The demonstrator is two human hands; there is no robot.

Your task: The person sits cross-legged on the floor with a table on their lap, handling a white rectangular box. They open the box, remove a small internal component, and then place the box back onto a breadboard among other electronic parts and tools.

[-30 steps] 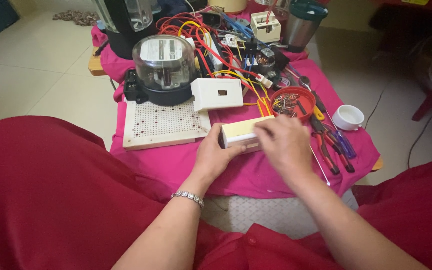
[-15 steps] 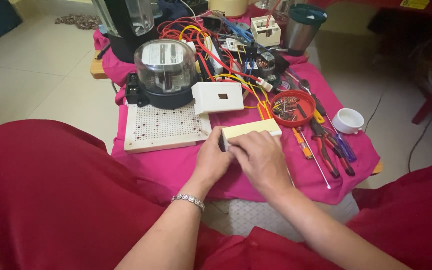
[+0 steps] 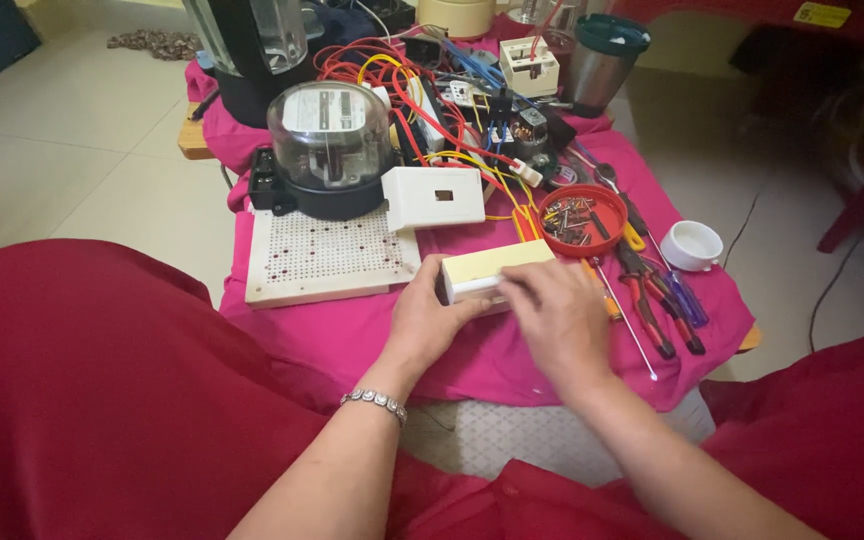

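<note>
Since a moment ago the cream rectangular box [image 3: 492, 272] has come slightly nearer the counter's [image 3: 472, 360] front edge, the left hand [image 3: 430, 322] gripping its near end while the right hand [image 3: 557, 318] lies over its front, so the handling continues.

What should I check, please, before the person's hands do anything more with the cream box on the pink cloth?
1. Left hand grips cream box at its near end: ok.
2. Right hand rests on the box's front: ok.
3. Box fully over the pink cloth: ok.
4. Red dish of screws apart from both hands: ok.
5. Screwdrivers and pliers close beside the right hand: not ok.
6. Box open or shut: cannot tell.
</note>
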